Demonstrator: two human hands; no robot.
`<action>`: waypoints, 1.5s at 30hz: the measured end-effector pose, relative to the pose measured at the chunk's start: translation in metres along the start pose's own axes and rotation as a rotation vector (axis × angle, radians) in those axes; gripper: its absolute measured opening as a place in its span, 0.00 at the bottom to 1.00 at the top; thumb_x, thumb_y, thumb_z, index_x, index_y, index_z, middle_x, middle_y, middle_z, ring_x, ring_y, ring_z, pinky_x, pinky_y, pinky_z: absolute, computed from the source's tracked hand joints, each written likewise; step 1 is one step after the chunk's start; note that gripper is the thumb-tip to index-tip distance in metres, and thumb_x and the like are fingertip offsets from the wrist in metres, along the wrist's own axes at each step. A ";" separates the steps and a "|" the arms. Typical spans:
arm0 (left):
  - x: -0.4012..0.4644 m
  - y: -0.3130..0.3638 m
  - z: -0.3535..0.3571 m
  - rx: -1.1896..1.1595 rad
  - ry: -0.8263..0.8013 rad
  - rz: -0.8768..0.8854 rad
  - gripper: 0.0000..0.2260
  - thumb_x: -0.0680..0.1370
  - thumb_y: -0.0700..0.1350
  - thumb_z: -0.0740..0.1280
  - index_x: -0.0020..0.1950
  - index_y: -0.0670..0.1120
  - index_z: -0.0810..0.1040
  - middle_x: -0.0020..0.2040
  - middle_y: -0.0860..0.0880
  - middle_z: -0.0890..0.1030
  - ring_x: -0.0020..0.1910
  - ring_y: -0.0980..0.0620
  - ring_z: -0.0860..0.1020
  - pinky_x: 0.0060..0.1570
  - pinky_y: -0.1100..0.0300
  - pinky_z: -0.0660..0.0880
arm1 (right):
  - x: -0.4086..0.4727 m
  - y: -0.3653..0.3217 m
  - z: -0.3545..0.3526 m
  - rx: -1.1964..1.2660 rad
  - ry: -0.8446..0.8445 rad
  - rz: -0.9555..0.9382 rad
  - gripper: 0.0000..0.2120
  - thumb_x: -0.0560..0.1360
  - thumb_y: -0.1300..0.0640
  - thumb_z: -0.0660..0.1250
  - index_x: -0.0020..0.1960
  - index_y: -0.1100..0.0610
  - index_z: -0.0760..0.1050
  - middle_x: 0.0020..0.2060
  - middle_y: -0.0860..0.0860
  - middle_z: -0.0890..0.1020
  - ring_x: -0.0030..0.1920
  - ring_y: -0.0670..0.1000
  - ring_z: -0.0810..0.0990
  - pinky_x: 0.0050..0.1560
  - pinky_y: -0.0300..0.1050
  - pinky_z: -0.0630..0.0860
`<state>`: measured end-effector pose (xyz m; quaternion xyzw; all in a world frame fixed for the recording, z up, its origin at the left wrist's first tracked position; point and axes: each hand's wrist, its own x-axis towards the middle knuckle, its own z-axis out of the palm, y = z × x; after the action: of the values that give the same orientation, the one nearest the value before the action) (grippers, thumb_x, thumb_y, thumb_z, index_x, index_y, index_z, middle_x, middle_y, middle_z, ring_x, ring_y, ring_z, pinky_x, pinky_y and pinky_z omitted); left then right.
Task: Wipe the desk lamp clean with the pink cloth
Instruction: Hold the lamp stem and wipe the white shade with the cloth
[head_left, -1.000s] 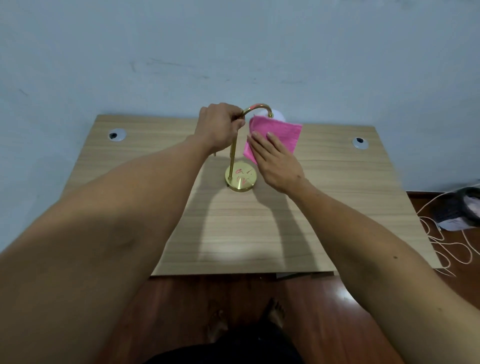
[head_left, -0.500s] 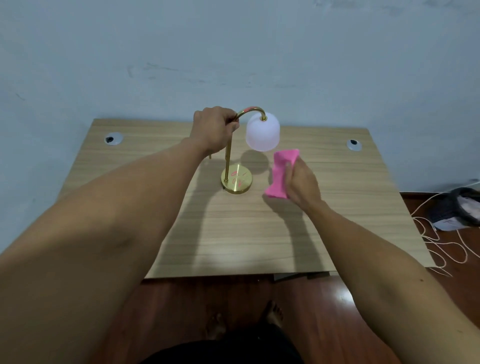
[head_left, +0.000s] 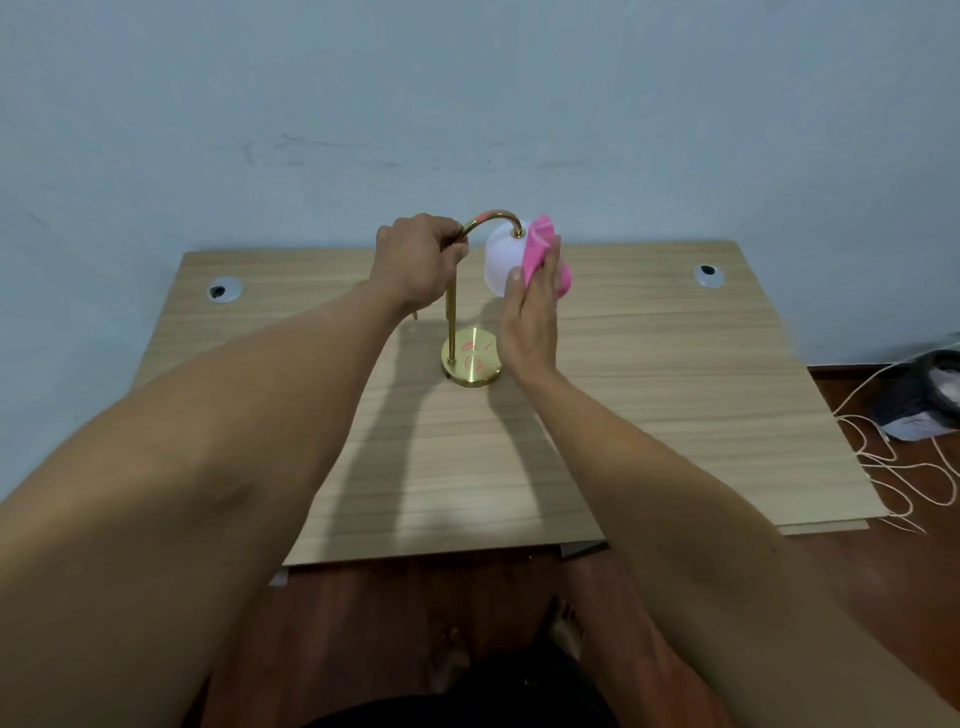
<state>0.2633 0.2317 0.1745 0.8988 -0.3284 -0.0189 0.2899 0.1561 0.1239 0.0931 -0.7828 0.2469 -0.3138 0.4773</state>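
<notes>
The lamp stem is gripped by the left hand; the cloth is pressed by the right hand against the shade's right side.

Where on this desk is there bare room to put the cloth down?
Bare wood lies left of the lamp toward the left grommet, right of it toward the right grommet, and along the desk's near edge, under the forearms. It is crowded around the shade, where the right hand holds the cloth and the left hand grips the stem.
</notes>
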 end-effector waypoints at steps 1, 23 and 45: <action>0.000 0.000 0.000 0.003 0.000 0.000 0.09 0.81 0.47 0.65 0.50 0.47 0.84 0.43 0.45 0.86 0.50 0.40 0.81 0.63 0.45 0.73 | -0.009 0.004 0.005 0.004 0.027 0.002 0.28 0.87 0.55 0.53 0.84 0.58 0.48 0.84 0.53 0.51 0.83 0.55 0.50 0.81 0.56 0.56; 0.001 -0.001 0.002 -0.013 -0.004 0.003 0.09 0.81 0.47 0.64 0.50 0.48 0.84 0.43 0.46 0.86 0.49 0.41 0.80 0.62 0.47 0.72 | 0.022 -0.021 -0.012 0.075 0.155 0.246 0.22 0.85 0.46 0.52 0.68 0.56 0.74 0.62 0.57 0.80 0.62 0.58 0.77 0.63 0.51 0.75; 0.004 -0.005 0.006 -0.026 0.008 0.002 0.08 0.81 0.47 0.65 0.48 0.48 0.83 0.42 0.46 0.85 0.48 0.41 0.80 0.61 0.46 0.72 | 0.037 -0.016 0.017 0.225 0.260 0.369 0.23 0.86 0.45 0.52 0.75 0.55 0.69 0.68 0.58 0.77 0.65 0.61 0.78 0.63 0.60 0.79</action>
<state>0.2679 0.2299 0.1678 0.8947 -0.3277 -0.0192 0.3028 0.1946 0.1156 0.1114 -0.6193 0.4087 -0.3449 0.5749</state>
